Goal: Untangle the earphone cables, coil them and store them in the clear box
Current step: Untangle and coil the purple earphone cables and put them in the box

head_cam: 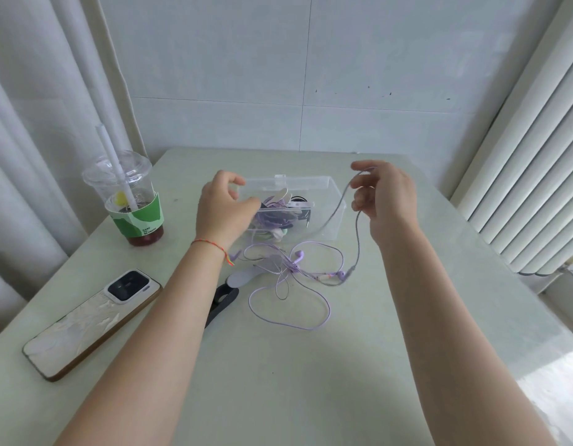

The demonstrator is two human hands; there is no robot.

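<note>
Right hand is hovering right of the clear box, pinching the purple cable between curled fingers; the cable is hanging down to a loose tangle lying on the table in front of the box. Left hand is reaching at the box's left end, fingers curled on the coiled cables sitting inside. Left of both, 1 cup and 1 phone are resting on the table.

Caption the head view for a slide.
Right hand lifts purple earphone cable while left hand reaches into clear box.
</note>
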